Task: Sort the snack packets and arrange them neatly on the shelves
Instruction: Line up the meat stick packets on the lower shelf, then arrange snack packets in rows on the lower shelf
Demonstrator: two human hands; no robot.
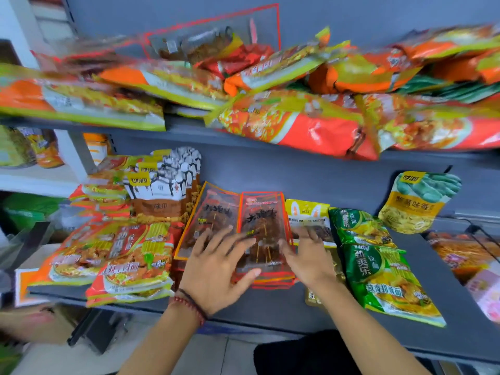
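Observation:
A stack of clear, red-edged skewer snack packets [263,212] lies in the middle of the lower grey shelf [270,307]. My left hand [216,266] rests flat on the stack's left side with fingers spread. My right hand [305,255] touches the stack's right edge, fingers straight. A similar orange-edged packet [208,209] leans just left of the stack. Orange-red noodle packets [130,258] lie to the left, green noodle packets [378,269] to the right. A yellow rabbit-print packet [308,212] sits partly under my right hand.
The upper shelf [186,125] carries an untidy heap of orange noodle packets [292,120] and one clear red-edged packet [216,33] standing at the back. White-and-brown bags [165,190] stand at the lower shelf's back left, a yellow-green pouch [419,201] at its back right.

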